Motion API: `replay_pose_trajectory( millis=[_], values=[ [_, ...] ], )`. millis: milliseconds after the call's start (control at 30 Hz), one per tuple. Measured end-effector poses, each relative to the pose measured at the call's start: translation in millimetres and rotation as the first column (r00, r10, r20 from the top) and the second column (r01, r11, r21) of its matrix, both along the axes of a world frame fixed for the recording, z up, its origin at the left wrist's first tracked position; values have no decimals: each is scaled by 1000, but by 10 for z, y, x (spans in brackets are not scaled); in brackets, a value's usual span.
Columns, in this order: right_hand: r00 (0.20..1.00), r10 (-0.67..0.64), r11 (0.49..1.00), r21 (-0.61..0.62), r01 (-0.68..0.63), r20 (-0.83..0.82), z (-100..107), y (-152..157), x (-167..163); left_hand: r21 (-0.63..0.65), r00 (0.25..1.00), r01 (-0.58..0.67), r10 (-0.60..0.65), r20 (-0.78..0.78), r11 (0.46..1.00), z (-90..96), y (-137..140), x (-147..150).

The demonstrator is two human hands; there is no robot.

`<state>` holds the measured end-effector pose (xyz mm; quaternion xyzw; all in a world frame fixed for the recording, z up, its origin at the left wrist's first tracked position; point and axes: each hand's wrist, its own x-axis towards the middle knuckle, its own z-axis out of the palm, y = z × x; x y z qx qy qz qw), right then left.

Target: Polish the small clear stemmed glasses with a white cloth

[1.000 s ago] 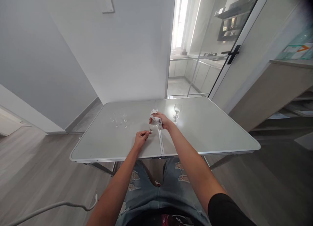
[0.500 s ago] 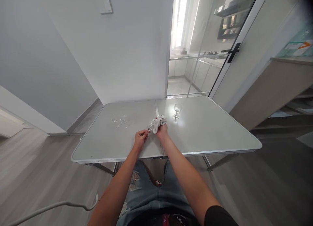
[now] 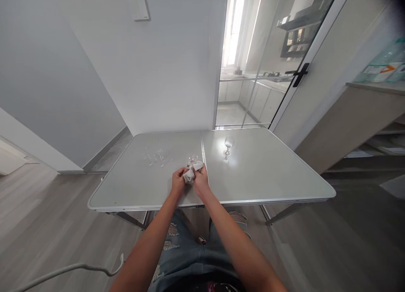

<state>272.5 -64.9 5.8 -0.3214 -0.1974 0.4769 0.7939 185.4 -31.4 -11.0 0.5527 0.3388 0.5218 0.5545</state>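
Observation:
Over the near middle of the table, a clear wine glass (image 3: 193,158) points its bowl away from me. A crumpled white cloth (image 3: 190,174) covers its lower part. My left hand (image 3: 178,180) is closed at the glass's covered end, its fingertips partly hidden by the cloth. Pressed against the cloth from the other side, my right hand (image 3: 201,181) is closed on it. Another stemmed wine glass (image 3: 228,146) stands upright on the right half of the table. Several clear glass pieces (image 3: 153,158) are at the left; their exact shapes are hard to make out.
The grey folding table (image 3: 259,174) has a metal rim and a centre seam. Behind it are a white wall (image 3: 171,73) and a glass door with a black handle (image 3: 299,75). A wooden shelf (image 3: 354,119) with plastic bottles is at right; a pale hose (image 3: 76,266) is lower left.
The cloth and glass have moved left and nearer to me. My right hand has come close to the left, and the cloth has gone from the bowl to the lower part.

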Motion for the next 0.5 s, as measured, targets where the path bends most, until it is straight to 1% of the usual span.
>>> replay_pose_trajectory(
  millis=[67, 133, 200, 300, 367, 433, 500],
  values=[
    [996, -83, 996, -30, 84, 26, -26, 8, -33, 26, 999, 4, -3, -38, 1000, 11, -6, 4],
    [987, -158, 987, -25, 158, 22, -14, 25, 17, 33, 995, 39, -36, -89, 999, 5, -10, 5],
    [983, -184, 983, 10, 184, -7, 39, 50, 140, -13, 989, 85, -86, -120, 996, -14, -12, 4],
    [988, -141, 987, 74, 145, -59, 138, 86, 350, -103, 985, 127, -138, -101, 987, -46, -17, 3],
    [993, -96, 991, 85, 102, -76, 166, 97, 424, -115, 984, 152, -162, -77, 982, -58, -20, 6],
    [996, -23, 998, 56, 29, -91, 146, 96, 416, -110, 982, 173, -180, -60, 979, -61, -23, 10],
    [992, 81, 997, -1, -81, -95, 93, 89, 355, -108, 985, 162, -167, -40, 981, -61, -24, 12]
  ],
)
